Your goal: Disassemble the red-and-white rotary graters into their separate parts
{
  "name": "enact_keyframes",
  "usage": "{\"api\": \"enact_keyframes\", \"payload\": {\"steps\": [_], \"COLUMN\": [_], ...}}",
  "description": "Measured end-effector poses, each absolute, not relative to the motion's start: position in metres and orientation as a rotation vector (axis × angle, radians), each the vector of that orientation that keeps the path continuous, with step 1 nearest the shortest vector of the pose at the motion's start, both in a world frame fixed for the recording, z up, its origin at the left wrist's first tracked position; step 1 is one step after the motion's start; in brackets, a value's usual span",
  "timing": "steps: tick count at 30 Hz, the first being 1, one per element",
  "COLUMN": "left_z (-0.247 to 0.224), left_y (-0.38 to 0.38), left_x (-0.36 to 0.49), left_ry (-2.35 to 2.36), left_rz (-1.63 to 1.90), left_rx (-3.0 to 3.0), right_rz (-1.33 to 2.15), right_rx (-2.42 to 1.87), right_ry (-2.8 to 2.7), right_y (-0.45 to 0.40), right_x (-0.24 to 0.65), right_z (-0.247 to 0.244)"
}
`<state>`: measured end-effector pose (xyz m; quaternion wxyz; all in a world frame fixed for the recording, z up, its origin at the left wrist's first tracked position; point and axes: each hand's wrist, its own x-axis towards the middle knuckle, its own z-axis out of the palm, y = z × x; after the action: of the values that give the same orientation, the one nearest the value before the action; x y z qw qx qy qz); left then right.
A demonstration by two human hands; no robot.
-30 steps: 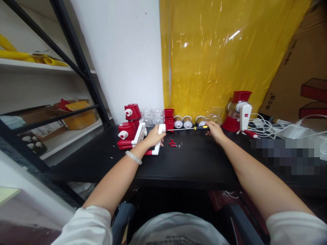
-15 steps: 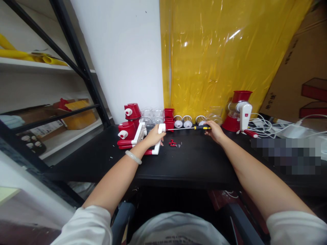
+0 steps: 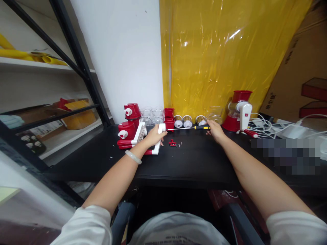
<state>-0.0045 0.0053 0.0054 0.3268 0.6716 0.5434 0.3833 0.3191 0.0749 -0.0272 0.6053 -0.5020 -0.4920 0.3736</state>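
Note:
My left hand (image 3: 154, 135) is closed around a white crank handle (image 3: 161, 128) with a red grip at its lower end. In my right hand (image 3: 214, 130) is a screwdriver (image 3: 202, 127) with a black and yellow handle, held level. Its long thin shaft points left, and the tip meets the upper end of the crank handle; whether it sits in a screw is hidden. Below the shaft, small red plastic parts (image 3: 172, 143) and a few screws (image 3: 179, 145) lie on the black table (image 3: 194, 166). More crank handles with red grips (image 3: 124, 144) lie left of my left hand.
Red housings (image 3: 127, 130), clear plastic pieces (image 3: 153, 115), red hoppers (image 3: 169, 119) and metal grater drums (image 3: 187, 121) line the back. An assembled rotary grater (image 3: 239, 111) stands at right, beside tangled white cables (image 3: 273, 124). A shelf rack (image 3: 76, 44) rises on the left.
My right hand's fingers have shifted slightly on the screwdriver handle. The left hand and the crank handle look unmoved.

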Motion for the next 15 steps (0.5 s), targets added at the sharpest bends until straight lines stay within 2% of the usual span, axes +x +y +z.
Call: {"api": "enact_keyframes", "payload": {"steps": [6, 15], "left_z": [0.005, 0.002], "left_y": [0.006, 0.009], "left_x": [-0.006, -0.007], "left_ry": [1.39, 1.388], "left_rz": [0.999, 1.007], "left_rx": [1.794, 1.797], "right_rz": [1.153, 1.357], "right_rx": [-0.908, -0.739], "right_ry": [-0.958, -0.861], "right_y": [0.07, 0.063], "right_x": [0.314, 0.319], "right_z": [-0.022, -0.015]}}
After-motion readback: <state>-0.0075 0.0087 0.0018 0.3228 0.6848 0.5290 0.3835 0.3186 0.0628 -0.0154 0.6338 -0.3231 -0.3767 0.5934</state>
